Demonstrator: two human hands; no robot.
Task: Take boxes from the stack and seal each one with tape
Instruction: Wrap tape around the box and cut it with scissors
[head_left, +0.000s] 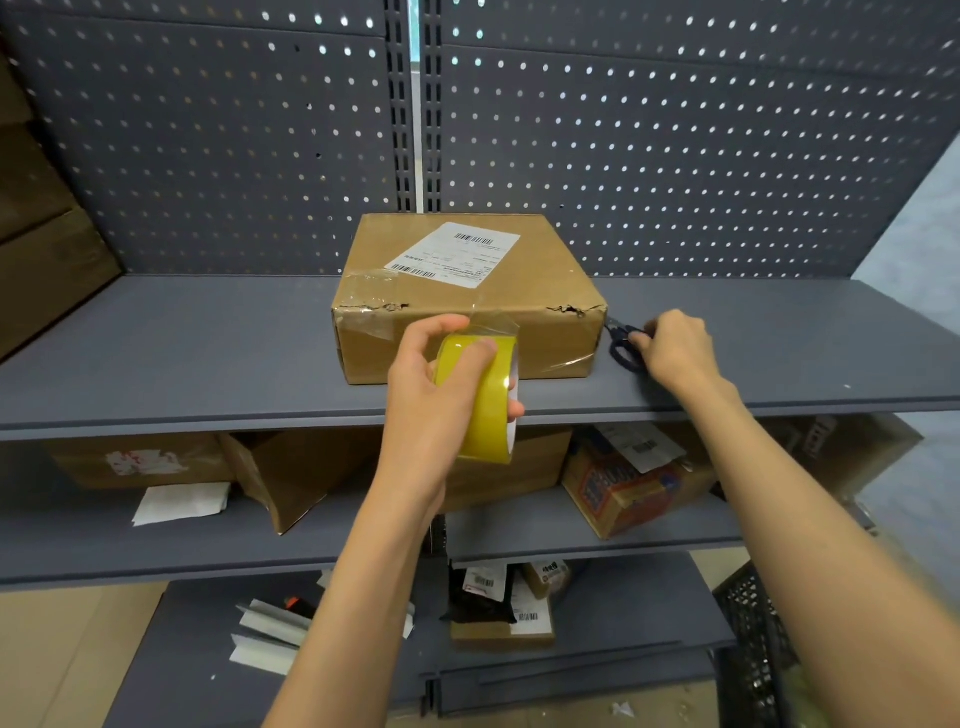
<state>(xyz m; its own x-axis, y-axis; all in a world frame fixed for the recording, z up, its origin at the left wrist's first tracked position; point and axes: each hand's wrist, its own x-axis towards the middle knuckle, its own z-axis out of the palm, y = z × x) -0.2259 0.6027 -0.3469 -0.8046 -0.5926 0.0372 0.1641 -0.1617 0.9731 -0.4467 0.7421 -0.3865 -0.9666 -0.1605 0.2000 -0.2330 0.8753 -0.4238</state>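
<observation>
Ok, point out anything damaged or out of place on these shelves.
The cardboard box on the top shelf is torn along its front top edge, with ragged rips near both corners and wrinkled old tape on the left. On the shelf below, an open carton lies tipped over, and loose paper sits beside it.
</observation>
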